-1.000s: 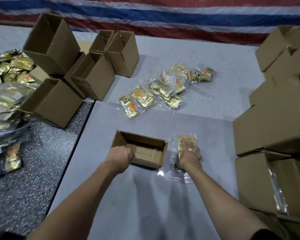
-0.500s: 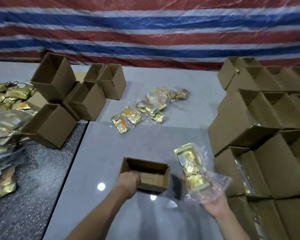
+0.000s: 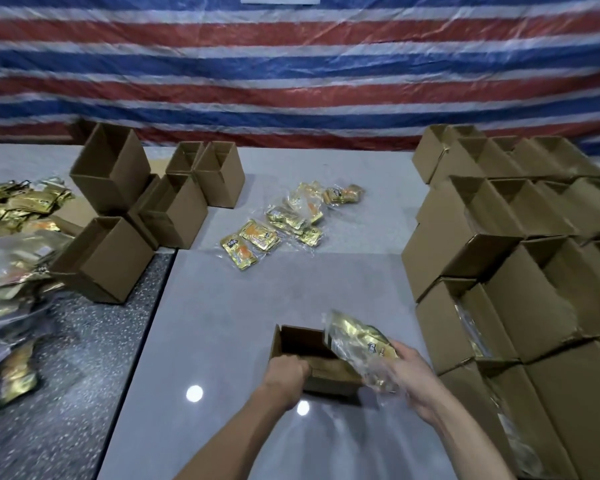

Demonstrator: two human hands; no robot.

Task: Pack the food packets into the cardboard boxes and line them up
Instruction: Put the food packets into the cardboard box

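Note:
An open cardboard box (image 3: 300, 341) stands on the grey table near me. My left hand (image 3: 284, 374) grips its near left wall. My right hand (image 3: 407, 379) holds a clear bag of gold food packets (image 3: 355, 341), tilted over the box's right edge with its upper end above the opening. More bagged gold packets (image 3: 284, 223) lie scattered on the table farther back. Empty open boxes (image 3: 174, 209) cluster at the back left.
Rows of cardboard boxes (image 3: 520, 271) are stacked along the right side, some with packets inside. A heap of gold packets (image 3: 11, 244) covers the dark speckled surface (image 3: 66, 393) at left. A striped red, white and blue tarp (image 3: 291, 81) hangs behind the table.
My right hand lifted the bag of packets from the table beside the box and brought it over the box's opening. My left hand stayed on the box. The view tilted upward.

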